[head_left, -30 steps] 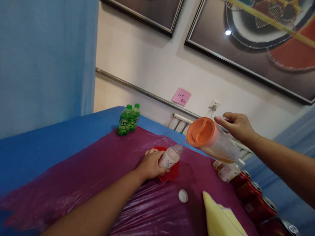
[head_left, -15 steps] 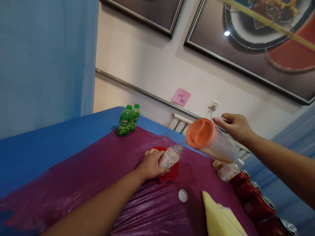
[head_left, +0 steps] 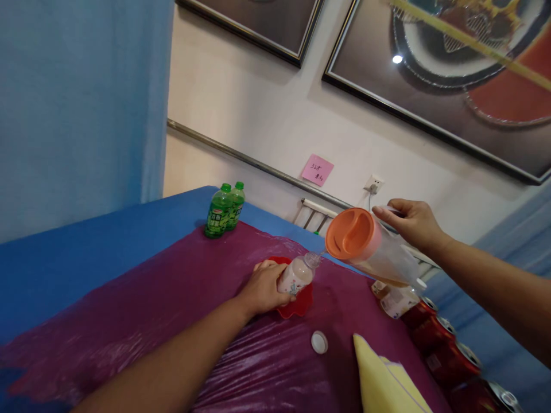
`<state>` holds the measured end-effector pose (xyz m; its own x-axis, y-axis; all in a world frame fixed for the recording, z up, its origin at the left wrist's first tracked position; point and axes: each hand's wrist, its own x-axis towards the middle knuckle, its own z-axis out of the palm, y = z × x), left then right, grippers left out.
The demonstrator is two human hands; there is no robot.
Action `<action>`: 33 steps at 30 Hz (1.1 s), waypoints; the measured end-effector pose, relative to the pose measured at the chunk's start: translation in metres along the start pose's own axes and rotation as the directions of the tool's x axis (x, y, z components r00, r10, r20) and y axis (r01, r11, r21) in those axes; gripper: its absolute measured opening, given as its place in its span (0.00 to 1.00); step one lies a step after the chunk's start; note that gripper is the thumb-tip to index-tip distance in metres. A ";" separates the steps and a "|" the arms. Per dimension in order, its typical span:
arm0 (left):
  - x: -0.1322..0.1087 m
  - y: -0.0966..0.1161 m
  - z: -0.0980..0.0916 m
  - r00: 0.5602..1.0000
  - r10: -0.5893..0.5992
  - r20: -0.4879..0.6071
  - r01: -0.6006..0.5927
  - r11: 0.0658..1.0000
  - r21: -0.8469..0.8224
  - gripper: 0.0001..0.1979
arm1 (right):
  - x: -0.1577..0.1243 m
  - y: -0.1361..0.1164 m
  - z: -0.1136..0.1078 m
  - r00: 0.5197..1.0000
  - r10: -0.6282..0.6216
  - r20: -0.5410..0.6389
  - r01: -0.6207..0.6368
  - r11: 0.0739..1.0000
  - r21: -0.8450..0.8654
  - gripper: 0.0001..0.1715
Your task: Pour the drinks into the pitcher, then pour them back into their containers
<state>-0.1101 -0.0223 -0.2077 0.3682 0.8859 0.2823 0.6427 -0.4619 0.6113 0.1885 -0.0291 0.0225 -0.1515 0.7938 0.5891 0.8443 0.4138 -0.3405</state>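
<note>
My left hand [head_left: 266, 287] is wrapped round a small clear bottle [head_left: 298, 274] with a printed label, its open mouth tilted up to the right. Beneath the bottle lies a red dish [head_left: 297, 308] with a wavy rim, partly covered by the hand. My right hand [head_left: 411, 221] grips the handle of a translucent pitcher [head_left: 383, 258] with an orange lid [head_left: 349, 232]. The pitcher is tipped left, its lid close to the bottle's mouth, and a thin stream of liquid runs between them. Some yellowish liquid shows along the pitcher's lower side. A white cap [head_left: 319, 342] lies near the dish.
Two green bottles [head_left: 218, 211] stand at the back left. Along the right edge are several red cans [head_left: 454, 361] and a labelled jar [head_left: 398, 301]. A yellow cloth [head_left: 385, 378] lies in front, on the purple plastic sheet [head_left: 172, 298] over the blue table [head_left: 86, 241].
Hardly anything differs. Both hands, the bottle and the tipped pitcher hold nearly the same positions, with liquid still running.
</note>
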 end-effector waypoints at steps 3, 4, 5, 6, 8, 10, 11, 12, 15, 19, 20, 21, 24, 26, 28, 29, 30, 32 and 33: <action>0.000 0.000 0.000 1.000 0.001 0.004 -0.001 1.000 -0.003 0.28 | 0.000 0.001 0.000 1.000 -0.008 0.002 0.008 1.000 -0.008 0.41; 0.000 -0.001 0.000 1.000 0.002 0.008 -0.002 1.000 -0.001 0.28 | 0.000 0.001 0.000 1.000 -0.009 0.003 0.009 1.000 -0.010 0.41; 0.000 -0.001 0.000 1.000 0.002 0.011 -0.002 1.000 0.001 0.28 | 0.000 0.001 -0.001 1.000 -0.010 0.003 0.010 1.000 -0.011 0.41; 0.000 -0.001 0.000 1.000 0.001 0.013 -0.001 1.000 0.004 0.28 | 0.000 0.001 -0.001 1.000 -0.011 0.002 0.011 1.000 -0.011 0.41; 0.000 -0.002 0.000 1.000 -0.001 0.014 0.001 1.000 0.005 0.28 | 0.000 0.001 -0.001 1.000 -0.012 -0.009 0.012 1.000 -0.009 0.42; 0.000 -0.002 0.001 1.000 0.004 0.014 -0.004 1.000 0.001 0.28 | 0.000 0.000 -0.001 1.000 -0.012 -0.022 0.012 1.000 -0.005 0.42; 0.000 -0.002 0.001 1.000 0.007 0.012 -0.007 1.000 -0.001 0.28 | 0.000 0.000 -0.001 1.000 -0.011 -0.025 0.011 1.000 -0.003 0.42; 0.000 -0.002 0.001 1.000 0.011 0.011 -0.011 1.000 -0.003 0.28 | 0.000 0.000 -0.001 1.000 -0.009 -0.025 0.009 1.000 -0.003 0.42; 0.000 -0.001 0.001 1.000 0.016 0.015 -0.016 1.000 -0.008 0.29 | -0.001 0.000 -0.002 1.000 0.004 -0.018 -0.004 1.000 -0.009 0.42; -0.001 0.001 -0.001 1.000 0.008 0.018 -0.008 1.000 -0.014 0.28 | 0.000 -0.001 -0.001 1.000 0.013 -0.003 -0.013 1.000 -0.013 0.42; -0.002 0.002 -0.001 1.000 0.008 0.017 -0.007 1.000 -0.016 0.28 | 0.000 -0.001 0.000 1.000 0.013 0.002 -0.013 1.000 -0.011 0.42; -0.002 0.003 -0.002 1.000 0.009 0.017 -0.008 1.000 -0.017 0.27 | 0.000 -0.001 0.001 1.000 0.015 0.005 -0.015 1.000 -0.007 0.42; -0.002 0.004 -0.003 1.000 0.012 0.020 -0.012 1.000 -0.018 0.26 | 0.000 -0.001 0.003 1.000 0.028 0.011 -0.028 1.000 0.009 0.41; -0.002 0.005 -0.003 1.000 0.014 0.022 -0.014 1.000 -0.020 0.26 | 0.000 0.000 0.003 0.999 0.034 0.012 -0.034 0.999 0.015 0.41; -0.003 0.004 -0.003 1.000 0.019 0.025 -0.018 1.000 -0.021 0.26 | 0.001 0.001 0.004 0.999 0.037 0.012 -0.037 0.999 0.012 0.41; -0.003 0.004 -0.002 0.999 0.021 0.024 -0.021 1.000 -0.021 0.26 | 0.001 0.001 0.004 0.999 0.037 0.010 -0.037 0.999 0.008 0.40; -0.003 0.003 -0.001 1.000 0.023 0.021 -0.023 1.000 -0.021 0.26 | 0.002 0.001 0.004 0.999 0.035 0.009 -0.035 0.999 0.002 0.40; -0.002 0.001 0.000 1.000 0.025 0.008 -0.025 0.999 -0.024 0.26 | 0.003 0.001 0.004 1.000 0.027 0.010 -0.027 1.000 -0.014 0.40; -0.002 0.000 0.001 1.000 0.025 0.004 -0.025 0.999 -0.027 0.27 | 0.003 0.001 0.004 1.000 0.023 0.012 -0.023 1.000 -0.018 0.40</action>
<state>-0.1105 -0.0240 -0.2090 0.3868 0.8737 0.2949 0.6151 -0.4827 0.6234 0.1865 -0.0245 0.0207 -0.1380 0.8082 0.5725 0.8566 0.3876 -0.3406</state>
